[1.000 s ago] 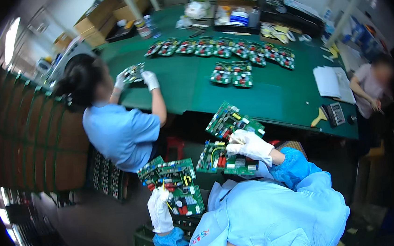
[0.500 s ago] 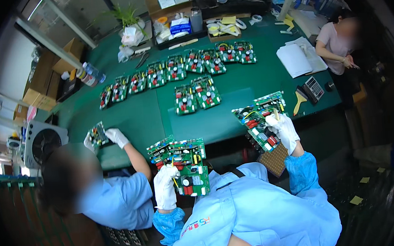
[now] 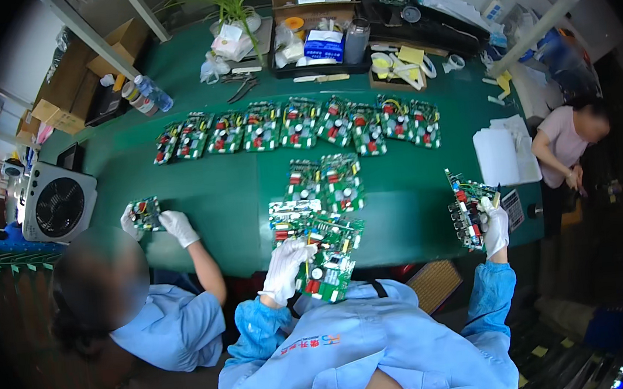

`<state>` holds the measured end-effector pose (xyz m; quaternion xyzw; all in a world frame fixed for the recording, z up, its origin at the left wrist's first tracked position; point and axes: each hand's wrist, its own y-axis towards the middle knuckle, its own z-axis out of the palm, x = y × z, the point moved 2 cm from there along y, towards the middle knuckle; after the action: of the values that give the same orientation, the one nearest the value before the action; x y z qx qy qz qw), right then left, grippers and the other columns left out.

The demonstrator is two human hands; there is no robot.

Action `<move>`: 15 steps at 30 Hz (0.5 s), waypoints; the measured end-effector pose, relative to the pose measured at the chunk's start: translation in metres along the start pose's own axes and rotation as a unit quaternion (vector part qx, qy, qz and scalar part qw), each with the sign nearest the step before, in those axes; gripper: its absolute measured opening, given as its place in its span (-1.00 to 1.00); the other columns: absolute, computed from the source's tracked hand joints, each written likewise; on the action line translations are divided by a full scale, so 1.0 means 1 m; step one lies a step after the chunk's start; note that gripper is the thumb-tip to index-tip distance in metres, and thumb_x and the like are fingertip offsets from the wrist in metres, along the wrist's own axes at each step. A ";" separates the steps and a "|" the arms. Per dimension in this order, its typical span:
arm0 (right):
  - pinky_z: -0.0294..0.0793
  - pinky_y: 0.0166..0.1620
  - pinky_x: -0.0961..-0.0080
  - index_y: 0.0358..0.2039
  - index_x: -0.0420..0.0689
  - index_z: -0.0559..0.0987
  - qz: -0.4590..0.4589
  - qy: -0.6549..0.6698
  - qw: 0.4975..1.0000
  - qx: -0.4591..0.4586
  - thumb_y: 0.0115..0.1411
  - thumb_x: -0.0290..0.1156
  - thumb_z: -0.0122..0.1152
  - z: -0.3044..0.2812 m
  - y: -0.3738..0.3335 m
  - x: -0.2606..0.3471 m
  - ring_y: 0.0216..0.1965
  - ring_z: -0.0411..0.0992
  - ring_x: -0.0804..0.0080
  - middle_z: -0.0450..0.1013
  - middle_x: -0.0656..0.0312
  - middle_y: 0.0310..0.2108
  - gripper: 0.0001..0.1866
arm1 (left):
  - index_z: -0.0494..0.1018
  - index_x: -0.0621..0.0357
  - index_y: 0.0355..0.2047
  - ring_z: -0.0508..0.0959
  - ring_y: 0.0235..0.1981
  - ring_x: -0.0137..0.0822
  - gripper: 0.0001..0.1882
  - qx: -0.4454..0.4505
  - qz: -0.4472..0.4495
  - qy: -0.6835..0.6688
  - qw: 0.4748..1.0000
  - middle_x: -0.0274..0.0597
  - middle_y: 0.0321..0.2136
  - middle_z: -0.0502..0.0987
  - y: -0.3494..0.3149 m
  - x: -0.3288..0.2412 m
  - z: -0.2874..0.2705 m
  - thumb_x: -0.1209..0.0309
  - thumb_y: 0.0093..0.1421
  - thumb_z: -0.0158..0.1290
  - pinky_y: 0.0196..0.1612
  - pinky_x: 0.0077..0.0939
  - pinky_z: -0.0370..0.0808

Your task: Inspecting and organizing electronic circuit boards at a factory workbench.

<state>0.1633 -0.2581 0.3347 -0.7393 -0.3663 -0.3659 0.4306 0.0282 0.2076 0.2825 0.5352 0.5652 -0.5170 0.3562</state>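
My gloved left hand is closed on green circuit boards, seemingly two overlapping ones, at the table's near edge. Red, white and black components cover their upper faces. Off to the right, my gloved right hand grips more circuit boards, turned steeply on edge; how many is unclear. Just beyond the left hand's boards, two circuit boards lie side by side on the green table. Farther back stretches a row of several similar circuit boards.
To my left a co-worker's gloved hands hold a small circuit board. A fan stands at far left. Papers and a calculator lie at right, near another person. Boxes, bottles and a plant line the back.
Both hands have moved forward toward the table with their boards. The right hand has also gone farther right, and its boards have turned from face-up to steeply tilted. My view has shifted.
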 end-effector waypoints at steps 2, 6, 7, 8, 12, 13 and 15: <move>-0.09 -0.70 0.69 -0.51 -0.04 0.50 0.022 0.009 1.000 -0.018 0.20 -0.15 0.23 0.007 0.049 -0.001 -0.76 0.05 0.76 0.21 0.51 -0.73 -0.73 | 0.51 0.30 -0.48 0.43 -0.39 -0.20 -0.73 -0.077 -0.096 -0.061 0.990 -0.17 -0.53 0.45 0.022 -0.016 0.009 0.31 0.14 -0.02 -0.30 -0.35 0.34; -0.07 -0.73 0.62 -0.51 -0.03 0.47 0.003 -0.044 0.999 0.008 0.17 -0.11 0.25 0.006 0.170 -0.017 -0.81 0.07 0.69 0.22 0.47 -0.77 -0.70 | 0.42 0.27 -0.61 0.35 -0.54 -0.46 -0.71 -0.178 -0.203 -0.141 0.953 -0.29 -0.64 0.41 0.063 -0.035 0.025 0.31 0.10 0.12 -0.39 -0.51 0.32; -0.06 -0.74 0.59 -0.52 -0.03 0.48 0.011 -0.088 0.996 -0.005 0.16 -0.05 0.25 0.008 0.199 -0.019 -0.81 0.07 0.68 0.21 0.46 -0.77 -0.67 | 0.41 0.26 -0.62 0.36 -0.54 -0.48 -0.73 -0.188 -0.207 -0.144 0.949 -0.31 -0.64 0.41 0.073 -0.039 0.027 0.34 0.11 0.12 -0.38 -0.53 0.32; -0.07 -0.75 0.56 -0.51 0.01 0.48 -0.011 -0.117 0.993 0.000 0.15 -0.03 0.23 0.020 0.229 -0.020 -0.81 0.06 0.66 0.20 0.46 -0.77 -0.69 | 0.40 0.25 -0.63 0.37 -0.54 -0.49 -0.74 -0.208 -0.214 -0.143 0.944 -0.32 -0.64 0.42 0.078 -0.045 0.026 0.37 0.13 0.11 -0.38 -0.54 0.33; 0.00 -0.74 0.53 -0.47 0.02 0.51 0.093 -0.041 0.994 0.036 0.17 -0.11 0.22 0.044 0.339 -0.055 -0.77 0.10 0.60 0.27 0.42 -0.73 -0.76 | 0.43 0.23 -0.42 0.44 -0.42 -0.51 -0.81 -0.261 -0.190 -0.284 0.903 -0.36 -0.51 0.47 0.101 -0.040 0.032 0.35 0.19 0.10 -0.28 -0.61 0.36; 0.08 -0.71 0.54 -0.44 -0.01 0.52 0.078 0.001 0.997 0.020 0.16 -0.10 0.22 0.053 0.356 -0.064 -0.73 0.16 0.59 0.35 0.38 -0.66 -0.74 | 0.43 0.24 -0.42 0.45 -0.40 -0.50 -0.82 -0.271 -0.165 -0.286 0.904 -0.33 -0.48 0.49 0.108 -0.043 0.031 0.36 0.21 0.09 -0.26 -0.61 0.38; 0.12 -0.67 0.59 -0.33 -0.04 0.55 0.122 -0.042 0.991 0.043 0.16 -0.13 0.23 0.017 0.413 -0.096 -0.67 0.26 0.61 0.44 0.36 -0.55 -0.75 | 0.47 0.25 -0.37 0.46 -0.39 -0.49 -0.78 -0.259 -0.168 -0.304 0.901 -0.30 -0.45 0.51 0.127 -0.029 0.025 0.32 0.18 0.12 -0.25 -0.61 0.40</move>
<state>0.4764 -0.4132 0.0940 -0.7740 -0.3061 -0.2634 0.4878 0.1529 0.1626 0.2791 0.1380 0.6249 -0.5422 0.5445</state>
